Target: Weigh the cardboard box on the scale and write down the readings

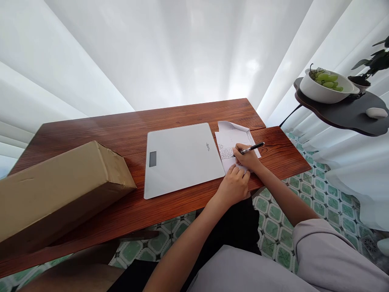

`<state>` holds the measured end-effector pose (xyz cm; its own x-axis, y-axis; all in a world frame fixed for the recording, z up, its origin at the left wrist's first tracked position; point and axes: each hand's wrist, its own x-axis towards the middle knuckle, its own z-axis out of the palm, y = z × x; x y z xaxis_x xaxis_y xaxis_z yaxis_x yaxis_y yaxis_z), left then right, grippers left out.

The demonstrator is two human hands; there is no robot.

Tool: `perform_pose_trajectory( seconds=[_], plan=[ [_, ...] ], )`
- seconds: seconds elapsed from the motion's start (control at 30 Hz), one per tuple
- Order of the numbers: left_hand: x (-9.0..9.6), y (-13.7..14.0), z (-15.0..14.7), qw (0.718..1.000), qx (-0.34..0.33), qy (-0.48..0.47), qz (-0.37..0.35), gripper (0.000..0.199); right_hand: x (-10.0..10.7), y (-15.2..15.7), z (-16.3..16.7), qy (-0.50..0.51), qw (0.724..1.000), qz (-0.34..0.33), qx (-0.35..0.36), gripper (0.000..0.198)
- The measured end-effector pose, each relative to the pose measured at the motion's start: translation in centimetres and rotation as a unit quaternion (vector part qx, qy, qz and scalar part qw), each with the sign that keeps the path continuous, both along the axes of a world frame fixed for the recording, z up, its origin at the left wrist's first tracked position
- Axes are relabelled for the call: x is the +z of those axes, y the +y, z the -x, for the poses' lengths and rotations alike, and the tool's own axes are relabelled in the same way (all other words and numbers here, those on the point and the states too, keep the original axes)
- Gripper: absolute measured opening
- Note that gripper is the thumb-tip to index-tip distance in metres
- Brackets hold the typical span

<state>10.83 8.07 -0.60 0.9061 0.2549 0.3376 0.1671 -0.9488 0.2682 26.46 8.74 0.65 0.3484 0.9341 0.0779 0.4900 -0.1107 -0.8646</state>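
Observation:
My right hand [246, 157] is closed around a black-and-clear pen [253, 148], its tip down on a white paper sheet [228, 142]. Rows of small handwritten marks cover part of the sheet, and its far edge curls up. My left hand [234, 184] lies over the near edge of the paper at the table's front, fingers slightly bent and resting on it; its thumb is hidden. Just left of the paper is a flat white digital scale [182, 160] with a small grey display, which shows no readable figures.
A brown cardboard box [60, 182] stands on the left of the reddish wooden table [170, 115]. At the far right, a dark side stand [343, 111] holds a white bowl [323, 91] of green grapes [330, 81], a potted plant [361, 79] and a white computer mouse [376, 113]. White curtains hang behind.

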Motion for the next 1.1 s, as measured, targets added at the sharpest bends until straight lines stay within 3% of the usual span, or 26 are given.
perform_pose_trajectory(
  seconds=[0.6, 0.77, 0.93, 1.1],
  plan=[
    [-0.2, 0.0, 0.0, 1.0, 0.003, -0.002, -0.006, 0.033, -0.2, 0.1, 0.0, 0.022, 1.0, -0.003, -0.016, 0.036],
    [-0.2, 0.0, 0.1, 1.0, -0.001, 0.017, -0.014, 0.036, -0.1, 0.1, -0.8, 0.019, 0.992, -0.058, -0.108, 0.041],
    [-0.2, 0.0, 0.1, 0.999, -0.004, 0.025, -0.035, 0.041, 0.7, -0.1, -2.6, -0.056, 0.965, -0.128, -0.223, 0.043],
    [-0.1, 0.0, 0.1, 0.998, -0.006, 0.039, -0.042, 0.041, 0.5, -0.1, -3.2, -0.15, 0.96, -0.113, -0.208, 0.033]
  ],
)
